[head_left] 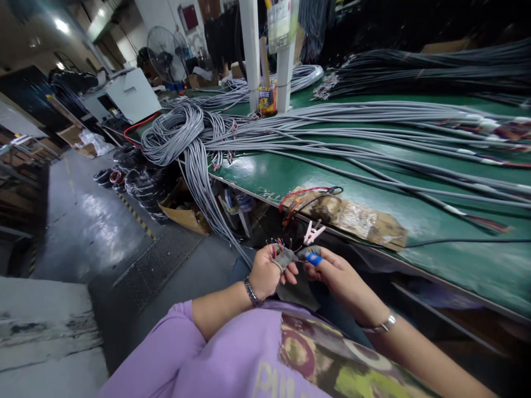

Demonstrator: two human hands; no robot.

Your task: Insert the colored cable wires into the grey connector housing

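Observation:
My left hand [267, 273] is closed around the end of a grey cable, its finger and thumb wrapped in grey tape. Thin coloured wires [279, 243] fan out above that grip. Close beside it, my right hand [327, 268] pinches a thin wire between fingertips; the thumb carries blue tape. The fingers hide most of the wire there. A pale pink clip [313, 232] stands just above my right hand at the bench edge. Behind it lies a tape-covered wooden board [360, 220] with red and black leads on it.
Long grey cables [315, 141] stretch across the green bench [456, 265], and a thick cable coil [178, 132] hangs over its left end. White posts [250, 55] rise from the bench. A cardboard box [185, 213] and wrapped rolls [143, 188] sit on the floor to the left.

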